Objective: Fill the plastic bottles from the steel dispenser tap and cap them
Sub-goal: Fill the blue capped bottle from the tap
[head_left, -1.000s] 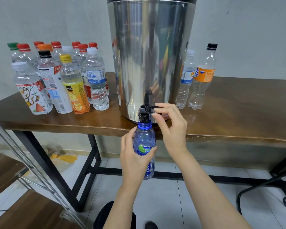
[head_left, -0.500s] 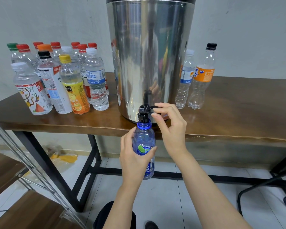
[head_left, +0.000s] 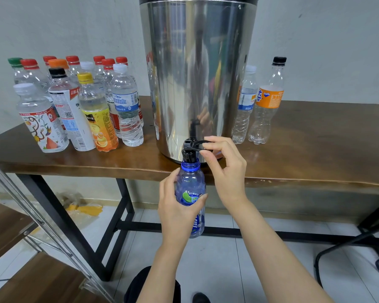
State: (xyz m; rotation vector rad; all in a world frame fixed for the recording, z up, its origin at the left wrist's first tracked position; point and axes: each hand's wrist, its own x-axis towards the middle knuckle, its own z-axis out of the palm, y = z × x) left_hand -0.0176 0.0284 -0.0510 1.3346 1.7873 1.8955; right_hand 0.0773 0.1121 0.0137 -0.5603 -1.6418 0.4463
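Left hand [head_left: 177, 206] wraps the blue bottle [head_left: 192, 186], its mouth up against the black tap [head_left: 188, 154] of the steel dispenser [head_left: 197, 73]; right hand [head_left: 225, 169] pinches the lever [head_left: 198, 143]. Filling step, probably; next, release the lever, then cap.

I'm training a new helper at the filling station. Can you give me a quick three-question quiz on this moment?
1. True or false: the blue bottle has its cap on.
2. Which hand pinches the tap lever? A) left B) right C) neither
3. Fill in: the bottle with the orange Fanta label has a ____ cap.

Key
1. False. Its open neck sits at the tap, and the left hand holds the bottle there.
2. B. The right hand pinches it.
3. Black.
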